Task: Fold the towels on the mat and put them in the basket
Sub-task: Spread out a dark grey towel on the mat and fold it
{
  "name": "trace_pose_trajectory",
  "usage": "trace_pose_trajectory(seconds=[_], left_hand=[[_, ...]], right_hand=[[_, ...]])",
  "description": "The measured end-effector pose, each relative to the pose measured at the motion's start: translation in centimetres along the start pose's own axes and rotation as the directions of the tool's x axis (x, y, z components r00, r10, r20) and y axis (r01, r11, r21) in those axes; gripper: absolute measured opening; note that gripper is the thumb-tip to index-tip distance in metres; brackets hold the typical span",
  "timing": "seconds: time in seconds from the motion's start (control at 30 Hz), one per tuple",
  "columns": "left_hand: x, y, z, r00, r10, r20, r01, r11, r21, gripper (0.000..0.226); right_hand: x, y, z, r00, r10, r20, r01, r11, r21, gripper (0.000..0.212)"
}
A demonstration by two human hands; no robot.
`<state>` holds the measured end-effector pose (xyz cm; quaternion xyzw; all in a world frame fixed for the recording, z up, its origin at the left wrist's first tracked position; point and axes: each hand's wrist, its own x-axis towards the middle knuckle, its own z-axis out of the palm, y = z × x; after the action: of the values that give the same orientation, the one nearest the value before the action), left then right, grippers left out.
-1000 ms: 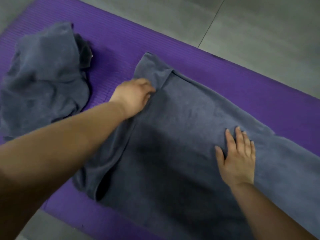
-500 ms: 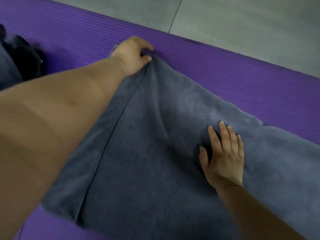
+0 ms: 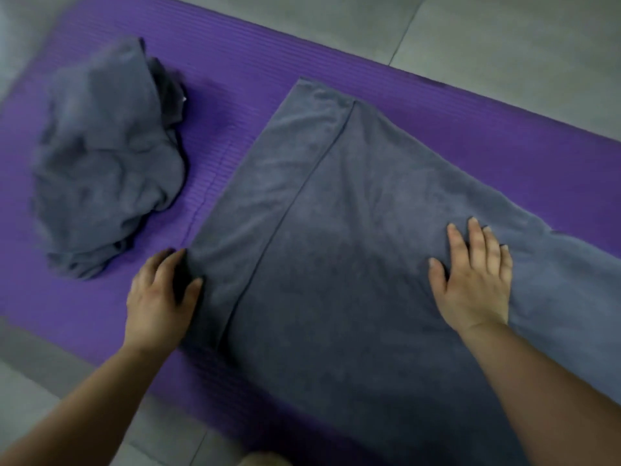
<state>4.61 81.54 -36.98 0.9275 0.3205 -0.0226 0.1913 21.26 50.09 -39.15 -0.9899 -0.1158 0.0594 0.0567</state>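
A large grey towel (image 3: 353, 247) lies spread on the purple mat (image 3: 242, 79), with a narrow strip along its left side folded over. My left hand (image 3: 158, 304) grips the towel's left folded edge near the front corner, thumb on top and fingers round the edge. My right hand (image 3: 473, 277) presses flat on the towel's right part with straight fingers. A second grey towel (image 3: 107, 156) sits crumpled in a heap on the mat's left part. No basket is in view.
Grey floor tiles (image 3: 504, 45) surround the mat at the back and along the front left. Bare purple mat shows between the two towels and behind the spread one.
My left hand has come back from the towel's far left corner to its near left edge. The folded strip now lies straight. My right hand stayed pressed on the towel.
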Motion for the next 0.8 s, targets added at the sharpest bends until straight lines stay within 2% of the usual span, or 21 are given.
trace_pose_trajectory(seconds=[0.13,0.2,0.3,0.4,0.47,0.53,0.63,0.7,0.8], left_hand=[[-1.0,-1.4,-1.5,0.979,-0.199,0.037,0.202,0.963,-0.176,0.031],[-0.7,-1.3,-2.3,0.959,-0.255,0.125,0.281,0.917,-0.284,0.018],[-0.3,-1.2,-4.1,0.923,-0.212,0.321,0.336,0.851,-0.404,0.011],[-0.2,-1.5,-5.5,0.826,-0.080,0.559,0.454,0.682,-0.574,0.013],[-0.4,-1.8,-5.5,0.775,-0.082,0.627,0.536,0.610,-0.583,0.012],[-0.6,-2.0,-5.2,0.791,-0.200,0.578,0.555,0.632,-0.542,0.009],[-1.0,-2.7,-4.6,0.846,-0.342,0.408,0.494,0.789,-0.364,0.019],[-1.3,-2.6,-4.7,0.858,-0.375,0.350,0.467,0.854,-0.230,0.013],[-1.3,-2.0,-4.4,0.917,-0.347,0.195,0.368,0.927,-0.079,0.059]], right_hand=[[-0.3,-0.5,-1.4,0.997,-0.018,0.080,0.015,0.999,0.035,0.082],[-0.2,-0.7,-2.5,0.986,-0.014,0.166,0.008,0.999,0.040,0.070],[0.3,-0.7,-3.7,0.968,-0.026,0.249,0.017,0.999,0.038,0.057],[0.5,-0.8,-4.3,0.958,-0.020,0.287,0.007,0.999,0.047,0.057],[0.1,-0.8,-4.6,0.954,-0.024,0.298,0.017,0.999,0.028,0.058],[-0.4,-0.6,-4.8,0.951,-0.027,0.309,0.031,0.999,-0.008,0.060],[-1.2,-0.4,-4.8,0.950,-0.057,0.306,0.080,0.995,-0.062,0.063],[-1.4,-0.5,-4.7,0.950,-0.073,0.303,0.096,0.993,-0.063,0.063],[-1.4,0.0,-5.5,0.947,-0.132,0.292,0.145,0.989,-0.022,0.069]])
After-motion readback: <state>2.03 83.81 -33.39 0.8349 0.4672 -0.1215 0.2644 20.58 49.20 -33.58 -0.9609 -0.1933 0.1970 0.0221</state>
